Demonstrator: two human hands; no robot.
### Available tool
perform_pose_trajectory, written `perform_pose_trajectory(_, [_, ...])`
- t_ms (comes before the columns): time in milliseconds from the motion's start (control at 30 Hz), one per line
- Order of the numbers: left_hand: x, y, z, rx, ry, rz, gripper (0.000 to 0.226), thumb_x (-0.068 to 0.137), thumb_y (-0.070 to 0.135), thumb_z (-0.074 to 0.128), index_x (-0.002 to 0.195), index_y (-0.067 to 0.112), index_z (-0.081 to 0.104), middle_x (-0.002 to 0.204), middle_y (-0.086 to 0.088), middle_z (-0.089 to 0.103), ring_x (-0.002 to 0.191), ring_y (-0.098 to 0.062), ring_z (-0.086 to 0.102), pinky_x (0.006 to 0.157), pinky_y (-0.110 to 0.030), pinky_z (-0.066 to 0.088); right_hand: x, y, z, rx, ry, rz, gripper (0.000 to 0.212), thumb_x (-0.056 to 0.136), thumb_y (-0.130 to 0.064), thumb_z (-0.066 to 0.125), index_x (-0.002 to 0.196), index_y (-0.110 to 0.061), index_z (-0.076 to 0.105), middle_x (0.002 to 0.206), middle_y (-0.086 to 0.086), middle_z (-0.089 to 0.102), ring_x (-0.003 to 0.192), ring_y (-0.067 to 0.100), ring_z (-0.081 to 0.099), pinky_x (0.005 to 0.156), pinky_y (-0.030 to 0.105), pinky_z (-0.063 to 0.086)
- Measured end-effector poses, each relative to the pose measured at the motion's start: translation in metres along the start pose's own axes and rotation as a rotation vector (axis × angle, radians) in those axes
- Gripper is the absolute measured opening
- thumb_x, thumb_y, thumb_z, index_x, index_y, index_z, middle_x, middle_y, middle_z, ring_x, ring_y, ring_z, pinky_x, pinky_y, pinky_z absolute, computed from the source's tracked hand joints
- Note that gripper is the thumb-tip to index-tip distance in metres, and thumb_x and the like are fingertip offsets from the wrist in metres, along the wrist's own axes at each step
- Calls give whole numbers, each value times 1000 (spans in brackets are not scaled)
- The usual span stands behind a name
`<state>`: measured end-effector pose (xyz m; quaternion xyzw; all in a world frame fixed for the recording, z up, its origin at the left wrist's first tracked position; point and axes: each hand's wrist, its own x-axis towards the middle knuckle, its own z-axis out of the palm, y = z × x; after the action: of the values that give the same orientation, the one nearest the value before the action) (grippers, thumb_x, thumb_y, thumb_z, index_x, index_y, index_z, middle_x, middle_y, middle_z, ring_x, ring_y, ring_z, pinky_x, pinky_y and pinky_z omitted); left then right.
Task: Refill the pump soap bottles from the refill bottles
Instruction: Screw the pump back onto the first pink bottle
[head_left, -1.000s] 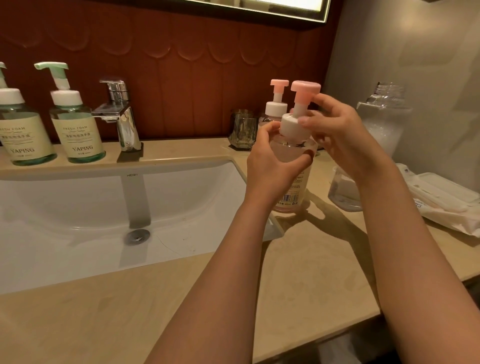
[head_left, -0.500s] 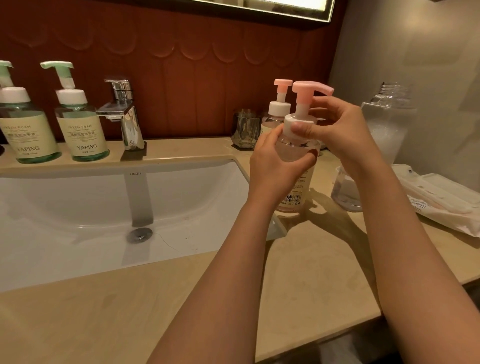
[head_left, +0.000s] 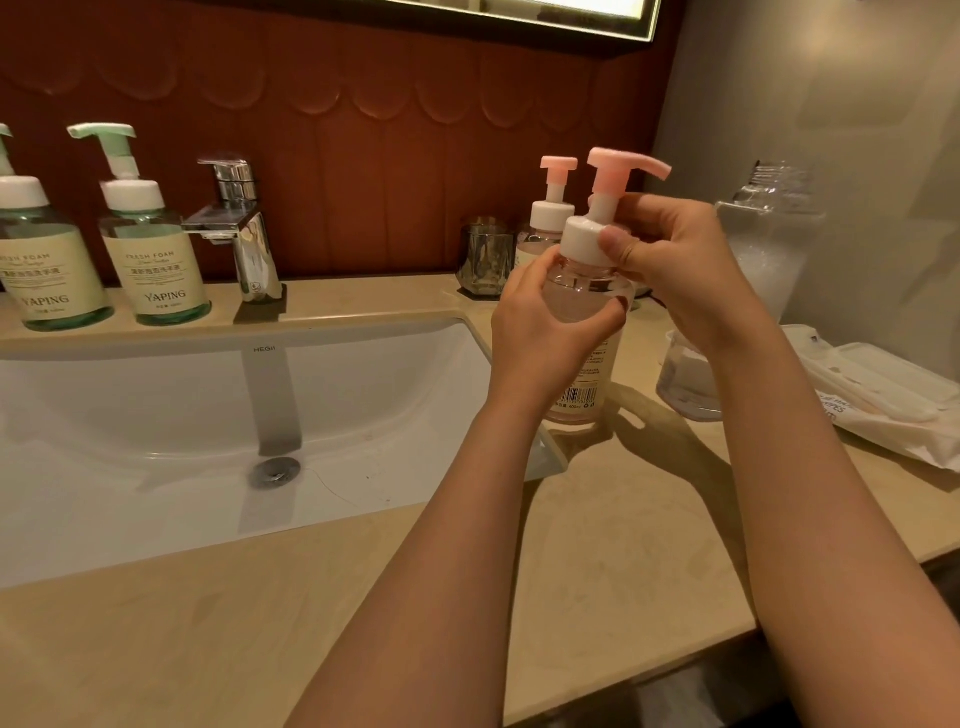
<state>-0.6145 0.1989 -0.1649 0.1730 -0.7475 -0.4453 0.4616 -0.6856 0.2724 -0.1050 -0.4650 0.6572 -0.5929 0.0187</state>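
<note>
A clear pump soap bottle with a pink pump head stands on the beige counter to the right of the sink. My left hand is wrapped around its body. My right hand pinches its white collar, thumb in front. The pink spout points right. A second pink pump bottle stands just behind. Two green pump bottles stand at the back left. A large clear refill bottle, uncapped, stands against the right wall.
A white sink basin with a chrome tap fills the left. A faceted glass stands behind the held bottle. A small clear cup and a pack of wipes lie to the right.
The pink pump head has turned under my right hand, its spout swinging round to point right. The bottle stays in place in my left hand.
</note>
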Motion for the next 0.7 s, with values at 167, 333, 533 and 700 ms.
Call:
perform_pose_trajectory(167, [0,-1,1,2,7,-2,66,78,30,73,136,18,43,131,-1,49,116,-12,46,93,-27,42,0,1,3,-93,26,9,34,89,-10,57,124,-13,57,104,-8,59,88,3,57,67,15,46])
perform_pose_trajectory(333, [0,-1,1,4,8,4,65,78,29,73,135,18,44,131,-1,50,117,-15,48,96,-32,45,0,0,4,-161,63,6,37,88,-12,59,125,-11,56,108,-7,57,99,11,54,80,26,48])
perform_pose_trajectory(533, [0,0,1,10,4,6,66,78,29,73,136,18,44,132,-2,50,119,-15,47,97,-33,46,0,0,5,-280,129,-29,40,81,-21,68,119,-11,61,115,-1,62,91,7,54,73,17,46])
perform_pose_trajectory(700, [0,1,2,30,11,0,65,79,28,72,137,19,43,136,-1,48,124,-16,44,98,-33,42,0,-1,6,-354,194,-37,47,72,-34,76,111,-10,65,112,2,65,87,6,56,74,18,46])
